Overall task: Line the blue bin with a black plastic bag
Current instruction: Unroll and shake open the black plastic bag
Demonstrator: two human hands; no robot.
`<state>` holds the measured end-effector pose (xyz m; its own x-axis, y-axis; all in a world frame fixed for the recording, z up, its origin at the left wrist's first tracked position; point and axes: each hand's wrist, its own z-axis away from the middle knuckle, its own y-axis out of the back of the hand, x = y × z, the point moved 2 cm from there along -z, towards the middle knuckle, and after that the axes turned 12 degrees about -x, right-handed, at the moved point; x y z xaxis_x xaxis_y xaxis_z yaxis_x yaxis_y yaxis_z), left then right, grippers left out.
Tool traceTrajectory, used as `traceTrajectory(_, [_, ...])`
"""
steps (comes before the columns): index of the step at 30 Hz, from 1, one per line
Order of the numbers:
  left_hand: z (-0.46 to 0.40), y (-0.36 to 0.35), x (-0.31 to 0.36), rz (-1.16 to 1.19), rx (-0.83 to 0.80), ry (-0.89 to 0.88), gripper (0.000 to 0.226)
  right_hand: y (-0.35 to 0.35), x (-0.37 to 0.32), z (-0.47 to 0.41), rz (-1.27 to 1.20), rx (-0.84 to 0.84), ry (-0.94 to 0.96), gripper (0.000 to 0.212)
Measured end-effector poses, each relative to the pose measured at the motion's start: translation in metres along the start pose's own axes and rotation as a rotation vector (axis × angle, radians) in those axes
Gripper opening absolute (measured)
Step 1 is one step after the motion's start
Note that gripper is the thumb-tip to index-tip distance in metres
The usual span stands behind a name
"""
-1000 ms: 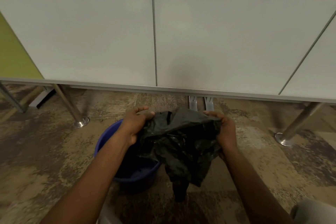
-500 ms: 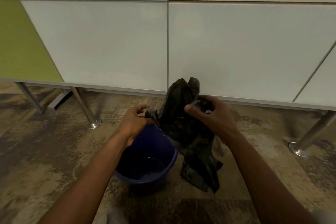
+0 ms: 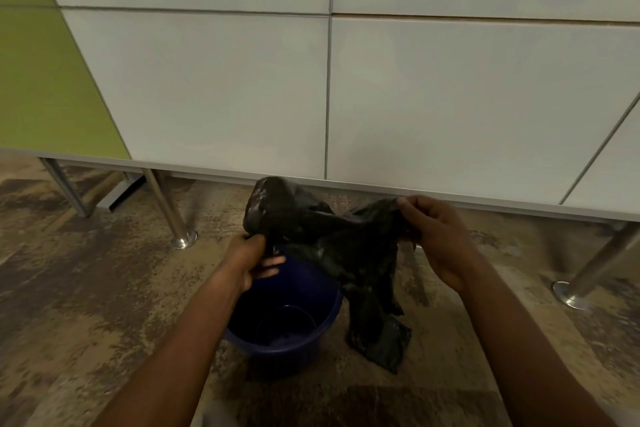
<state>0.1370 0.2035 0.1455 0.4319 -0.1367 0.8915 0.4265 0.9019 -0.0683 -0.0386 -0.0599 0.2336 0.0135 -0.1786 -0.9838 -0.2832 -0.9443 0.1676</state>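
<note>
A round blue bin point(image 3: 304, 334) stands on the floor in front of me, with nothing inside that I can see. A crumpled black plastic bag point(image 3: 332, 246) hangs above and to the right of it. My left hand point(image 3: 251, 260) grips the bag's left edge just over the bin's far rim. My right hand point(image 3: 438, 239) pinches the bag's right edge, higher and well right of the bin. The bag is stretched between both hands, and its lower end point(image 3: 381, 340) dangles outside the bin on the right side.
White cabinet fronts point(image 3: 450, 97) rise directly behind the bin, with a green panel point(image 3: 45, 80) at left. Metal legs with round feet stand at left point(image 3: 180, 236) and right point(image 3: 575, 291). The floor is a mottled brown carpet point(image 3: 86, 305).
My hands have moved apart, spreading the bunched bag sideways. The right hand has shifted right with its edge. The bag hangs more to the right of the bin than a second ago.
</note>
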Motion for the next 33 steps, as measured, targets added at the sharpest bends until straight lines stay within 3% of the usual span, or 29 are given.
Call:
traceTrajectory(3, [-0.003, -0.015, 0.003, 0.240, -0.104, -0.023, 0.024, 0.008, 0.015, 0.003, 0.233, 0.205, -0.090, 0.021])
traceTrajectory(7, [0.001, -0.030, 0.013, 0.331, -0.193, -0.133, 0.055, 0.036, 0.009, 0.013, -0.018, 0.599, -0.037, 0.021])
traceTrajectory(10, [0.012, -0.040, 0.021, 0.365, -0.400, -0.119, 0.074, 0.059, 0.010, 0.022, -0.140, 0.706, -0.119, 0.027])
traceTrajectory(12, [0.021, -0.045, 0.025, 0.333, -0.527, -0.089, 0.079, 0.068, 0.018, 0.031, -0.065, 0.687, -0.218, 0.031])
traceTrajectory(15, [0.032, -0.052, 0.031, 0.289, -0.657, -0.095, 0.082, 0.074, 0.020, 0.048, 0.449, 0.596, -0.202, 0.029])
traceTrajectory(18, [0.039, -0.064, 0.039, 0.229, -0.729, -0.113, 0.063, 0.073, 0.007, 0.054, 0.717, 0.417, -0.112, 0.021])
traceTrajectory(20, [0.040, -0.076, 0.042, 0.166, -0.656, -0.127, 0.040, 0.070, 0.000, 0.051, 0.848, 0.304, -0.183, 0.015])
traceTrajectory(22, [0.037, -0.086, 0.042, 0.117, -0.530, -0.159, 0.028, 0.067, -0.004, 0.047, 0.914, 0.347, -0.206, 0.031])
traceTrajectory(25, [0.035, -0.096, 0.042, 0.119, -0.461, -0.174, 0.026, 0.047, -0.012, 0.044, 0.807, 0.431, -0.036, 0.052])
traceTrajectory(28, [0.038, -0.098, 0.044, 0.136, -0.404, -0.179, 0.027, 0.020, -0.002, 0.031, 0.809, 0.180, -0.163, 0.082])
traceTrajectory(30, [0.042, -0.095, 0.045, 0.116, -0.336, -0.187, 0.025, 0.013, 0.011, 0.025, 0.909, 0.105, -0.181, 0.060])
traceTrajectory(33, [0.052, -0.080, 0.048, 0.044, -0.307, -0.203, 0.030, 0.020, 0.012, 0.017, 0.958, 0.209, -0.031, 0.024])
